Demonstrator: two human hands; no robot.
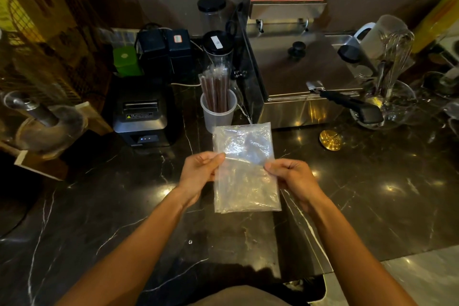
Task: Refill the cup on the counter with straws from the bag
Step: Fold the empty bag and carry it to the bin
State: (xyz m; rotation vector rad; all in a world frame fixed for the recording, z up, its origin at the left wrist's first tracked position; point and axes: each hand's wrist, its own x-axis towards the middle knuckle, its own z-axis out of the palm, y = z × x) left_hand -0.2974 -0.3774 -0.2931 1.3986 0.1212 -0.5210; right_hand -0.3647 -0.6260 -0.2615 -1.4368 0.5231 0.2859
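A clear plastic bag (244, 169) is held flat above the dark marble counter (124, 206). It looks flat and see-through, with no straws showing inside. My left hand (201, 174) pinches its left edge and my right hand (293, 176) pinches its right edge. Just beyond the bag stands a translucent cup (218, 113) on the counter. Several brown straws (216, 89) in clear wrappers stand upright in the cup, leaning slightly left.
A steel fryer (298, 77) with a black handle stands right of the cup. A black receipt printer (141, 117) sits to its left. Black-lidded jars (217, 45) stand behind the cup. A glass bowl with whisks (390, 97) and a gold disc (330, 140) are at right.
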